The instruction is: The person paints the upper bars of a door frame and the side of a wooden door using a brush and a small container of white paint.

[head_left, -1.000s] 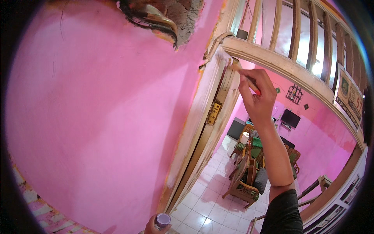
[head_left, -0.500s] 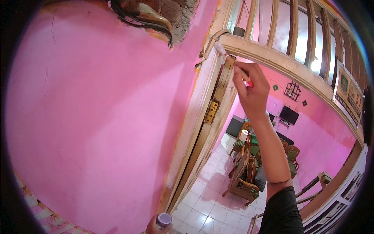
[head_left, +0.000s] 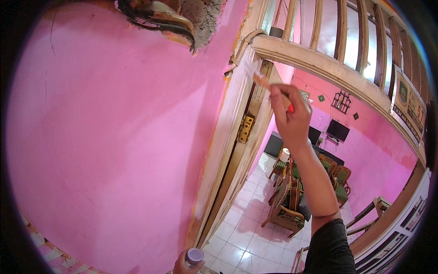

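Note:
High up at the door frame (head_left: pixel 222 137), my right hand (head_left: pixel 293 121) is closed around the handle of a paintbrush (head_left: pixel 261 81) with a red end. The brush's pale bristles are smeared by motion and lie against or just in front of the frame's upper part, below the corner with the top beam; contact is hard to judge. Down at the lower edge, my left hand (head_left: pixel 180 265) grips a small round container (head_left: pixel 195 255) with a lilac top. Whether that top is paint or a lid I cannot tell. A yellowish hinge (head_left: pixel 246 129) sits on the door edge beside the frame.
To the left stretches a pink wall (head_left: pixel 114 137) with a broken-out hole and cables (head_left: pixel 157 20). Wooden bars (head_left: pixel 342 32) stand above the top beam (head_left: pixel 319 64). Through the doorway are carved chairs (head_left: pixel 287 214), a guitar (head_left: pixel 295 194) and a tiled floor (head_left: pixel 228 242).
My right hand has brought the paintbrush a little down and left, from the frame's top corner along the upright. My left hand still holds the container.

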A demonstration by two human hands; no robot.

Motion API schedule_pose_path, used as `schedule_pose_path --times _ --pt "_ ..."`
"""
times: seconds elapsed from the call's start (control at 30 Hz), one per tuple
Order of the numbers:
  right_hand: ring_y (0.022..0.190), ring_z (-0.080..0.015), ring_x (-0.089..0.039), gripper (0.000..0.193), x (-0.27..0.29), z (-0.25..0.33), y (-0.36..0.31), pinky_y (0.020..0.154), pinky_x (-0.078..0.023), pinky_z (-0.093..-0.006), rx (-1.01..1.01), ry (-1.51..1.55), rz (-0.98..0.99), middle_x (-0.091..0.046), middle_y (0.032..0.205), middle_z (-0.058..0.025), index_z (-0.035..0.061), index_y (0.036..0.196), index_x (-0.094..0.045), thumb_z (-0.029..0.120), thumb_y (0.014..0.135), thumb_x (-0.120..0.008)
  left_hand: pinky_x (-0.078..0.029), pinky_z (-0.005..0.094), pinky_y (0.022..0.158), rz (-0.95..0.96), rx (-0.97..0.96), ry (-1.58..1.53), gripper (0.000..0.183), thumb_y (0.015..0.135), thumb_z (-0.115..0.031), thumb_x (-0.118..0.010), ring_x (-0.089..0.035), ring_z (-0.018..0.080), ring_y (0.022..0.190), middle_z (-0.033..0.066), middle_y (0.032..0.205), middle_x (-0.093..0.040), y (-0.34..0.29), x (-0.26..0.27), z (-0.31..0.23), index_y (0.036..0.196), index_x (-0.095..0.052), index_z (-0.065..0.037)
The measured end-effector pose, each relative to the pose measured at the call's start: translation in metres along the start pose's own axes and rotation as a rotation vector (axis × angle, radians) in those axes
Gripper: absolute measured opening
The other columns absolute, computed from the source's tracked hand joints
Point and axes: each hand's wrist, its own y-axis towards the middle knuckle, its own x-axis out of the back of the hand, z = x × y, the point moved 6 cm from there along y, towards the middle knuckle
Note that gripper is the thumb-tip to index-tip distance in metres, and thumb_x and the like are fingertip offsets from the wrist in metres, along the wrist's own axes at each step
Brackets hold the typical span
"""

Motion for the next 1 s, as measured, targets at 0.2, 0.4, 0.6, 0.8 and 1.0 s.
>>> schedule_pose_path --times 0.2,0.4,0.6,0.8,1.0 --pt "0.076 -0.0195 -0.069 0.012 0.001 -0.002 -0.03 0.071 -0.053 -0.0311 -0.127 0.117 0.078 -0.07 0.085 -0.0129 0.0003 0.098 -0.069 0.012 0.097 -0.067 -0.056 0.0361 0.087 -0.042 -0.027 -0.074 0.062 0.082 -0.018 -0.086 -0.067 0.0227 0.105 0.0174 0.115 -0.068 -0.005 -0.001 0.019 0.132 -0.055 0.0" --pt "0.077 -0.0214 -0.07 0.013 0.004 -0.015 0.023 0.072 -0.053 -0.0317 -0.023 0.144 -0.156 -0.071 0.086 -0.0142 0.0 0.1 -0.069 0.013 0.097 -0.067 -0.055 0.036 0.09 0.014 -0.025 0.018 0.063 0.083 -0.016 -0.085 -0.066 0.023 0.108 0.0167 0.117 -0.067 0.001 -0.005 0.015 0.134 -0.052 0.001" --pt "0.074 -0.0277 -0.069 0.012 -0.011 0.013 -0.025 0.067 -0.053 -0.0334 0.003 -0.031 0.072 -0.067 0.081 -0.0159 0.0008 0.099 -0.066 0.012 0.096 -0.067 -0.055 0.0373 0.091 -0.023 0.041 -0.043 0.065 0.082 -0.02 -0.086 -0.067 0.0255 0.108 0.0183 0.119 -0.066 -0.006 -0.005 0.039 0.134 -0.052 0.001" --pt "0.071 -0.0262 -0.067 0.011 0.006 0.011 0.007 0.065 -0.052 -0.0344 0.106 -0.027 -0.127 -0.067 0.084 -0.016 -0.0009 0.099 -0.066 0.01 0.098 -0.065 -0.055 0.0387 0.093 0.003 -0.039 0.078 0.067 0.082 -0.02 -0.086 -0.065 0.0259 0.112 0.0188 0.12 -0.066 -0.004 0.002 0.011 0.135 -0.052 0.0" --pt "0.075 -0.0288 -0.068 0.013 -0.011 0.001 0.011 0.068 -0.052 -0.038 0.083 -0.006 -0.089 -0.068 0.086 -0.0154 0.0 0.1 -0.066 0.013 0.097 -0.065 -0.055 0.0389 0.092 0.01 0.062 -0.086 0.064 0.082 -0.02 -0.086 -0.065 0.0243 0.111 0.0168 0.119 -0.067 -0.002 -0.002 0.024 0.133 -0.054 0.0"
